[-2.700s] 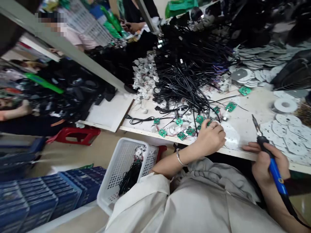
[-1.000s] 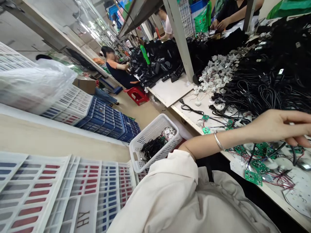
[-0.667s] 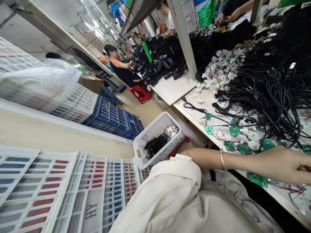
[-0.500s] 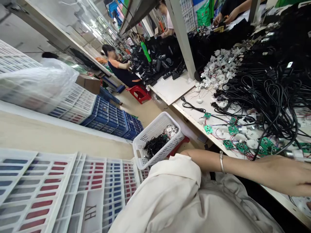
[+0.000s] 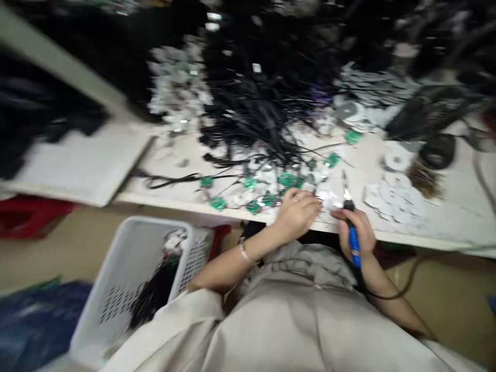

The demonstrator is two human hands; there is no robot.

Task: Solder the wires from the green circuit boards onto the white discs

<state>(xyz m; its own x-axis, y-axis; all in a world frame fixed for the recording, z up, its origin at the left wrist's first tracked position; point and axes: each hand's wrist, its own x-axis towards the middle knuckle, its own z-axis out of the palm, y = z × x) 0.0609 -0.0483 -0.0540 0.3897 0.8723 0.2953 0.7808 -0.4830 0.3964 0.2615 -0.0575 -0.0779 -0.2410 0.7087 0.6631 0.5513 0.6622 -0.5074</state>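
My right hand is wrapped round a soldering iron with a blue handle. Its metal tip points up and away over the table, and a dark cord trails from it past my forearm. Beside it, my left hand is closed at the table's front edge; what its fingers hold is hidden and blurred. Close to that hand lie small green circuit boards with thin wires and white round parts. A tangle of black power cords spreads behind them.
White discs lie to the right, near a dark roll and brownish thin pieces. A pile of white parts sits at the back left. A white plastic basket with cords in it stands lower left, near a red stool.
My view has swung right and down from the aisle to the worktable. Both hands now show, and the soldering iron in my right hand has come into view.
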